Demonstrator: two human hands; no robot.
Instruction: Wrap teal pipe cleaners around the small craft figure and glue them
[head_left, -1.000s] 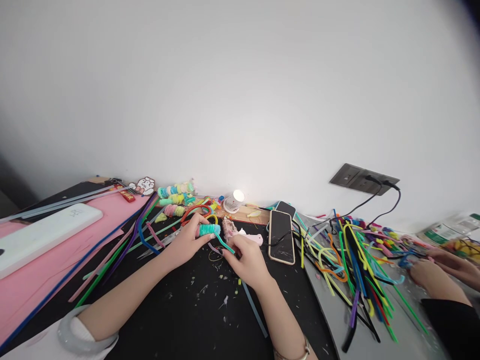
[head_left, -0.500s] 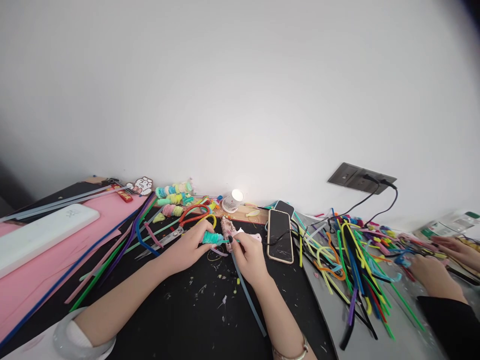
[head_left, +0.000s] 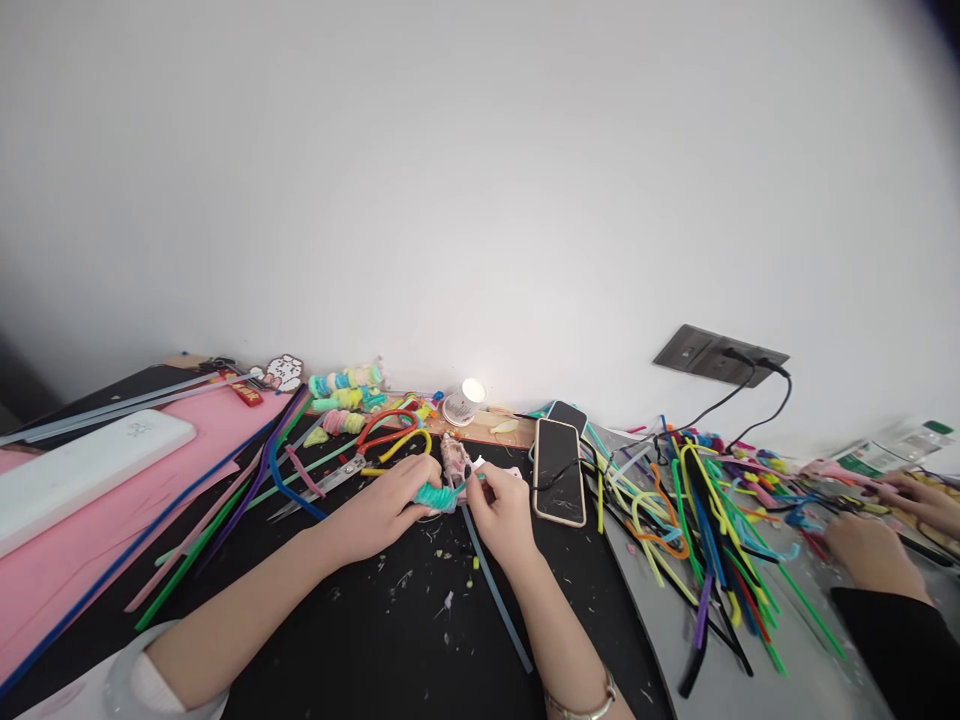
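My left hand [head_left: 401, 502] is closed around a coil of turquoise pipe cleaner [head_left: 436, 497], just above the black table surface. With thumb and forefinger pinched, my right hand [head_left: 498, 505] grips the loose end of that same pipe cleaner at the coil's right side. Behind the fingers lies a pinkish, blotchy object [head_left: 454, 456] whose kind I cannot make out. Orange-and-yellow-handled scissors [head_left: 352, 466] lie beyond my left wrist. A grey-blue glue stick or similar thin rod [head_left: 495, 590] runs toward the front, partly beneath my right hand.
A phone [head_left: 559, 472] lies right of my hands, with a lit white cup-like object [head_left: 465, 402] behind. Finished coils [head_left: 343, 380] stand near the wall. Loose pipe cleaners [head_left: 712, 540] cover the grey mat at right, where a co-worker's hands [head_left: 874, 555] are busy. A white case [head_left: 97, 475] rests left.
The turquoise coil has shifted slightly right and down and now tilts. My left hand has turned with it, and my right hand's pinch stays beside the coil.
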